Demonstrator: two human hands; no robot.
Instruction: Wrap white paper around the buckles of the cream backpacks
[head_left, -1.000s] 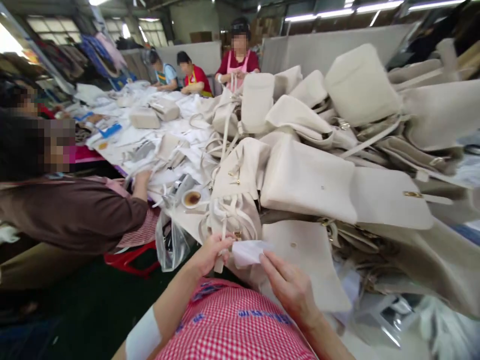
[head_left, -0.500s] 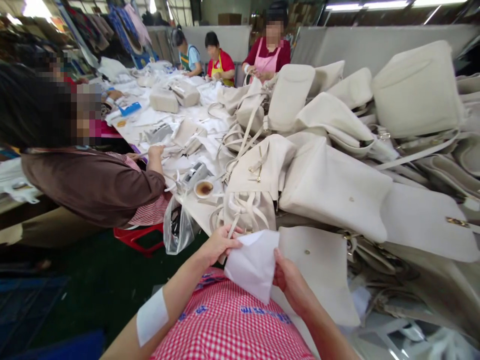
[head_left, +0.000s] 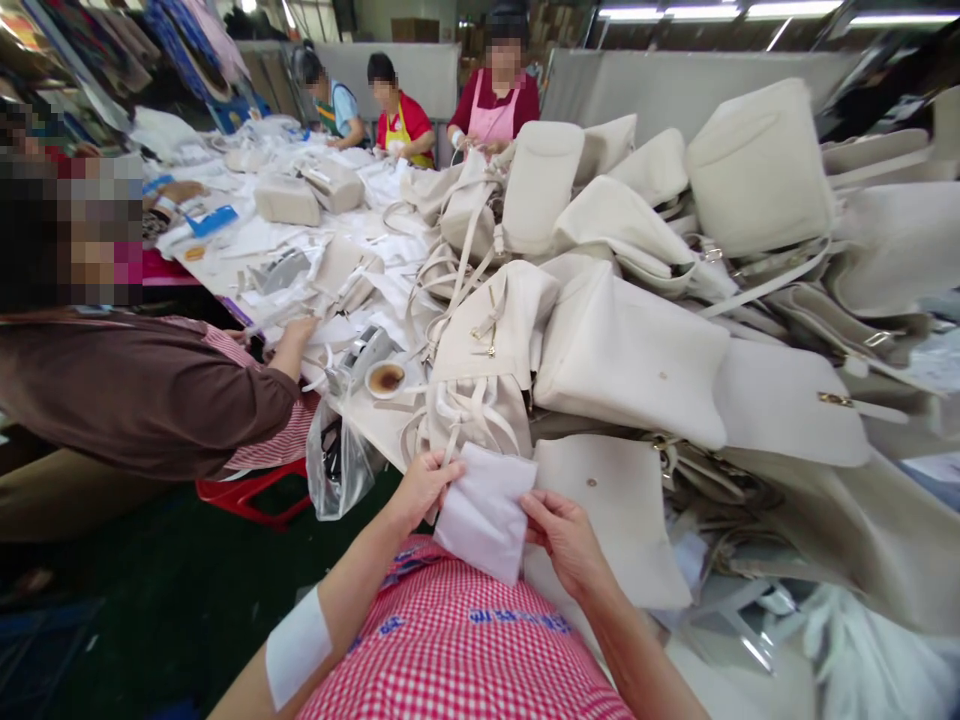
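Note:
Between my two hands is a white sheet (head_left: 487,512), thin and soft-looking; whether it is paper or cloth I cannot tell. My left hand (head_left: 424,490) pinches its left edge, the thumb at the upper left. At the right edge my right hand (head_left: 562,530) is closed on it, with the fingers partly behind. Just beyond the sheet lies a cream backpack (head_left: 480,350) with straps and a gold zip pull. The open flap (head_left: 607,515) of another cream bag lies right beside my right hand.
Cream bags (head_left: 630,350) are piled on the right. A small bowl of brown liquid (head_left: 385,378) sits near the table edge, above a hanging plastic bag (head_left: 337,465). A co-worker in a brown sleeve (head_left: 150,390) sits at left on a red stool (head_left: 255,492); several people work at the far side.
The view has turned slightly right, so the bags and people sit further left. The sheet has been straightened and lies squarer between my hands; my right hand's fingers have curled in more.

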